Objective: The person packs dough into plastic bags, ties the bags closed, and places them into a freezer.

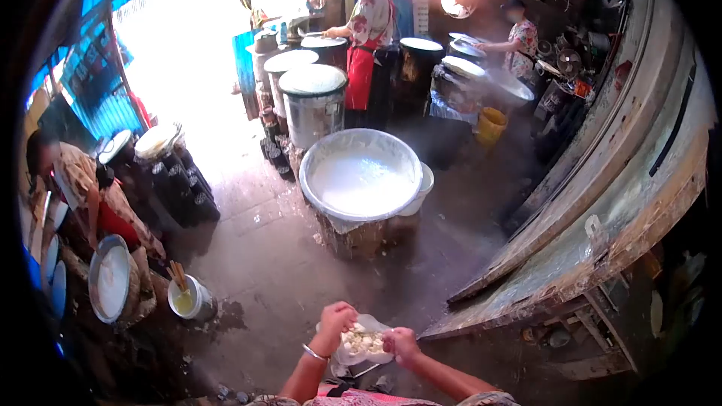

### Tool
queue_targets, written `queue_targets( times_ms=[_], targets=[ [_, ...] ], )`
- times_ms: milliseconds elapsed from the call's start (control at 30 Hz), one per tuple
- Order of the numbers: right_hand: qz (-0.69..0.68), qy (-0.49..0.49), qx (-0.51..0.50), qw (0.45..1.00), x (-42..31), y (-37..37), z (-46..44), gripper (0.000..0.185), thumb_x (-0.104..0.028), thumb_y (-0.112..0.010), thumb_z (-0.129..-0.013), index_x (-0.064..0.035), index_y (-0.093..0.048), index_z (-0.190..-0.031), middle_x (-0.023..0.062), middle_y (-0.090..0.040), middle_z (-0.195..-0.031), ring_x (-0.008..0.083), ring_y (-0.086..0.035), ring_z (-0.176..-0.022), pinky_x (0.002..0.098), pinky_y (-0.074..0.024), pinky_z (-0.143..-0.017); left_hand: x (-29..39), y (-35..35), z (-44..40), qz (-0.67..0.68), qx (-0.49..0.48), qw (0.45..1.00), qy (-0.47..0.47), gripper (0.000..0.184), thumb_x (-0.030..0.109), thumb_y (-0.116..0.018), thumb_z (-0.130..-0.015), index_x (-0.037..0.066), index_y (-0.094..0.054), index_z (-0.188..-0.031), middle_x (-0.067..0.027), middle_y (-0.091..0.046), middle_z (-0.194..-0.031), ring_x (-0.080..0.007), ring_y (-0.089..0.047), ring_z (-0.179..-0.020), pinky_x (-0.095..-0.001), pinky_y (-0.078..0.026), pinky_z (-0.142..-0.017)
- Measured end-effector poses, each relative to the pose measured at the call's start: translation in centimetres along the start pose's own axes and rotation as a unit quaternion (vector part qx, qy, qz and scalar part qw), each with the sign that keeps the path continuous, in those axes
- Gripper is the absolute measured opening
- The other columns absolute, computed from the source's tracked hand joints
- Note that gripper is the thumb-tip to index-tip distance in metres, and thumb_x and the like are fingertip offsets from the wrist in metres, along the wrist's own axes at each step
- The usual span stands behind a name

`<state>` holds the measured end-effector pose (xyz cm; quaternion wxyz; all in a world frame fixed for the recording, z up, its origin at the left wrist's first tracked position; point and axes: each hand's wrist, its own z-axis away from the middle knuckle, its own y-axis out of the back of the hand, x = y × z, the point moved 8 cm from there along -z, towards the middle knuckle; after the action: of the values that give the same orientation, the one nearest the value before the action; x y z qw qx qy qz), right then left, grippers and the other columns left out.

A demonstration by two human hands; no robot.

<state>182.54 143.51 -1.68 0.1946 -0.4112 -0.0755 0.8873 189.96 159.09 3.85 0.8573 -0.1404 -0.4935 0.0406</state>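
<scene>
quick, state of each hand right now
Left hand: closed, holding the left side of a plastic bag with pale pieces in it.
Right hand: closed, holding the bag's right side.

On the dark floor [259, 274], a worn block [366, 240] and a white bucket [201, 302].

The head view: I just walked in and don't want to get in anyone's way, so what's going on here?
The person wearing the camera grips a plastic bag of pale pieces between the left hand and right hand. Ahead is a wide basin of white contents. Beyond it, a person in a red apron reaches over a drum, and another person works farther right. A third person is at the left, near a smaller basin. What the pale pieces are, I can't tell.
</scene>
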Motion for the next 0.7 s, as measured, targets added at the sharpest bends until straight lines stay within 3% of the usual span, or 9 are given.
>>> queue_targets(
  times_ms=[67,200,300,467,567,600,633,667,700],
  targets=[
    [-0.045,-0.016,-0.049,0.998,1.1,0.8,-0.4,0.004,0.002,-0.053,-0.065,0.0006,-0.05,-0.068,0.0029,-0.046,-0.056,0.011,-0.044,-0.045,0.022,-0.0355,-0.041,-0.6,-1.3,0.3,0.002,-0.003,1.0,-0.005,0.005,0.005,-0.052,-0.065,0.002,-0.054,-0.068,-0.0045,-0.052,-0.055,-0.0062,-0.044,-0.043,-0.0175,-0.031,-0.036],
    [-0.075,0.007,-0.016,0.997,0.5,3.4,0.5,0.006,0.002,-0.053,-0.065,0.0017,-0.05,-0.069,0.0038,-0.046,-0.056,0.0117,-0.045,-0.045,0.0223,-0.0376,-0.042,1.1,-0.5,0.6,0.097,0.061,0.993,-0.014,0.004,0.004,-0.05,-0.066,0.002,-0.052,-0.068,-0.0063,-0.051,-0.055,-0.0066,-0.044,-0.042,-0.0172,-0.031,-0.035],
    [-0.079,0.033,0.024,0.996,-0.8,4.8,2.3,0.005,0.002,-0.053,-0.063,0.0005,-0.05,-0.065,0.0043,-0.046,-0.053,0.0115,-0.044,-0.043,0.0215,-0.0351,-0.039,0.7,0.4,0.8,0.202,0.106,0.971,-0.071,0.003,0.001,-0.047,-0.066,0.001,-0.049,-0.069,-0.0083,-0.05,-0.055,-0.0075,-0.04,-0.04,-0.0171,-0.03,-0.035],
    [-0.102,0.06,0.0,0.993,-1.0,8.9,0.6,0.012,0.002,-0.053,-0.061,-0.0026,-0.046,-0.053,0.004,-0.043,-0.047,0.0108,-0.04,-0.04,0.0214,-0.0287,-0.036,-1.1,-0.3,1.4,0.175,0.139,0.968,-0.109,0.004,0.001,-0.048,-0.064,0.001,-0.05,-0.067,-0.0066,-0.05,-0.056,-0.0081,-0.041,-0.042,-0.0176,-0.031,-0.037],
    [-0.106,0.057,0.005,0.993,1.1,8.3,1.0,0.012,0.0,-0.049,-0.063,-0.0046,-0.046,-0.053,0.0034,-0.042,-0.047,0.0108,-0.039,-0.039,0.0227,-0.0292,-0.035,-1.6,-0.8,1.5,0.056,0.133,0.982,-0.121,0.005,-0.001,-0.051,-0.061,0.001,-0.054,-0.065,-0.0026,-0.051,-0.058,-0.0074,-0.045,-0.048,-0.0179,-0.035,-0.042],
    [-0.049,0.128,0.006,0.991,0.3,7.8,1.1,0.011,-0.002,-0.05,-0.064,-0.005,-0.046,-0.053,0.003,-0.043,-0.048,0.0109,-0.04,-0.039,0.023,-0.03,-0.035,-1.5,-1.1,1.5,0.045,0.134,0.984,-0.108,0.005,-0.001,-0.051,-0.061,0.001,-0.054,-0.065,-0.0026,-0.051,-0.058,-0.0074,-0.045,-0.048,-0.0179,-0.035,-0.042],
    [0.005,0.188,0.016,0.982,-0.7,7.2,2.0,0.011,-0.003,-0.05,-0.064,-0.0055,-0.047,-0.054,0.0026,-0.044,-0.049,0.0109,-0.04,-0.04,0.0233,-0.0308,-0.036,-1.1,-2.7,1.7,0.024,0.089,0.988,-0.126,0.007,-0.002,-0.051,-0.061,0.0,-0.053,-0.067,-0.0038,-0.052,-0.059,-0.0081,-0.046,-0.051,-0.0186,-0.036,-0.045],
    [-0.036,0.097,0.031,0.994,0.4,6.9,1.5,0.009,-0.005,-0.052,-0.064,-0.006,-0.047,-0.056,0.0019,-0.046,-0.053,0.0106,-0.041,-0.043,0.0233,-0.0337,-0.038,-1.4,-4.2,2.2,0.001,0.035,0.99,-0.135,0.009,-0.003,-0.05,-0.061,-0.001,-0.053,-0.069,-0.005,-0.053,-0.06,-0.0089,-0.047,-0.053,-0.0193,-0.037,-0.048],
    [0.014,0.132,0.08,0.988,1.2,8.0,0.0,0.009,-0.006,-0.053,-0.064,-0.0058,-0.048,-0.057,0.0026,-0.048,-0.056,0.0108,-0.044,-0.046,0.0232,-0.0363,-0.041,-2.9,-5.0,2.9,-0.018,0.02,0.995,-0.098,0.009,-0.003,-0.05,-0.061,-0.001,-0.053,-0.069,-0.005,-0.053,-0.06,-0.0089,-0.047,-0.053,-0.0193,-0.037,-0.048]
  ],
)
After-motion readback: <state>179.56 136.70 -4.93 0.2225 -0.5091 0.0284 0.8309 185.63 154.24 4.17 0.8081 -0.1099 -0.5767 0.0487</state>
